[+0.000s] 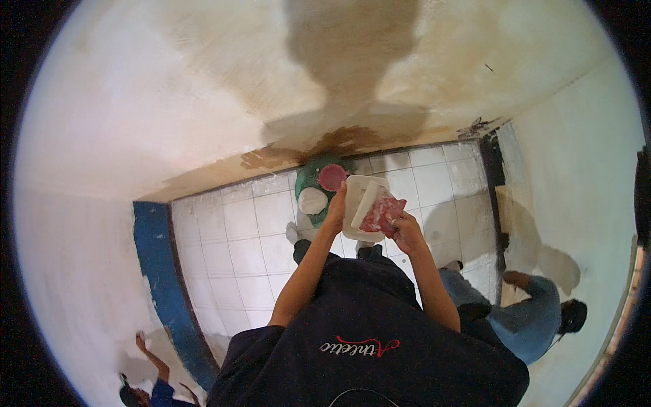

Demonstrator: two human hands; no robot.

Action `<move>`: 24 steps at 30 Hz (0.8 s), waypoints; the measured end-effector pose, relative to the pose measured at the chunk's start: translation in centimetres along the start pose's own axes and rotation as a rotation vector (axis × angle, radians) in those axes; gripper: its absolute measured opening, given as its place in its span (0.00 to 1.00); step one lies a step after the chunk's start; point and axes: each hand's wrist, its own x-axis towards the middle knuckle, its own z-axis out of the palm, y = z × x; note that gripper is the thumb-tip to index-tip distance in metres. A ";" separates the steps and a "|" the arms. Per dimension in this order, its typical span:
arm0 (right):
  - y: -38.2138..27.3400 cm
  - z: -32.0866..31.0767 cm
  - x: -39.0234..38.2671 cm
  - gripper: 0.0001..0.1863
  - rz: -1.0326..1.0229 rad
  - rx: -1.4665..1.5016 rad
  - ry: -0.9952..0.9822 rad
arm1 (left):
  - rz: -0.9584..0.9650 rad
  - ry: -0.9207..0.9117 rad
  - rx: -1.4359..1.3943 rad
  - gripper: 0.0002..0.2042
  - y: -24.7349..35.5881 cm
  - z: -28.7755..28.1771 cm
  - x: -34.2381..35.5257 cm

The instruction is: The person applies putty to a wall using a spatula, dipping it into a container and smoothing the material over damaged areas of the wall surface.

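My left hand (337, 209) grips the left side of a shallow off-white plastic tray (358, 232), held out in front of me at waist height. In my right hand (407, 235) is a flat red piece smeared with white paste (381, 216); whether it is a stiff spreader or a cloth I cannot tell. The red piece is over the right part of the tray, and its upper left edge meets a pale bar (367, 203) lying slantwise across the tray. Fingers of both hands are closed, partly hidden from above.
Beyond my left hand, a green round surface (305, 178) bears a pink bowl (332, 178) and a white round item (312, 201). A stained wall (224, 88) rises ahead over white floor tiles (237, 247). One person (529, 319) works at the right wall, another (159, 390) at lower left.
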 end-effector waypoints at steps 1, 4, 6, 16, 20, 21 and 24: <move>0.6 0.5 -0.2 0.19 -0.012 -0.005 0.015 | -0.015 0.003 -0.002 0.31 0.2 -0.6 0.0; 1.8 3.8 1.3 0.18 -0.043 -0.001 0.116 | -0.052 -0.088 -0.010 0.30 4.8 -1.1 0.0; 2.4 5.9 1.4 0.18 -0.082 -0.029 0.127 | -0.059 -0.133 -0.024 0.29 5.3 -3.1 1.2; 13.9 16.2 4.5 0.20 -0.165 0.114 0.176 | -0.037 -0.233 0.239 0.29 12.2 -15.6 -0.6; 15.6 21.1 5.5 0.21 -0.163 0.168 0.154 | 0.095 -0.267 0.269 0.30 14.2 -20.8 -0.5; 16.2 20.8 5.8 0.19 -0.143 0.151 0.127 | 0.017 -0.232 0.213 0.29 14.6 -21.2 -0.9; 16.0 22.2 6.5 0.19 -0.091 0.071 0.143 | -0.055 -0.171 0.134 0.29 16.0 -21.8 -1.5</move>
